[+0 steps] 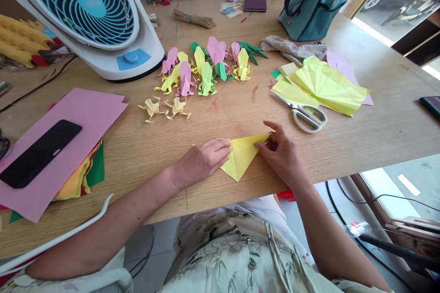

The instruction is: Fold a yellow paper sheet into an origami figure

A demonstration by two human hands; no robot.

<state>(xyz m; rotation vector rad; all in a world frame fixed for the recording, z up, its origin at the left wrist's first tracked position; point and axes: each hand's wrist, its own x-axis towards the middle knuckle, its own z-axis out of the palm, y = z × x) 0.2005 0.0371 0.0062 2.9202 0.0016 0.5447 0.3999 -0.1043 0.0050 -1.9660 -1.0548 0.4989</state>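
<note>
A yellow sheet of origami paper (240, 155), folded to a triangle with its point toward me, lies at the near side of the table. My left hand (209, 158) covers its left part, fingers together and bent over the paper; the thumb is hidden. With thumb and fingers my right hand (280, 151) pinches the right corner, its index finger raised. Beyond the hands stand several folded paper frogs, among them a pink one (185, 78), a light green one (206, 78) and a small pale yellow one (178, 107).
White-handled scissors (307, 116) lie by creased yellow sheets (326, 82) on the right. At left, a black phone (41, 153) rests on pink paper (85, 110). A fan (92, 13) stands behind it. Farther back are a teal backpack (318, 4) and a stick bundle (194, 18).
</note>
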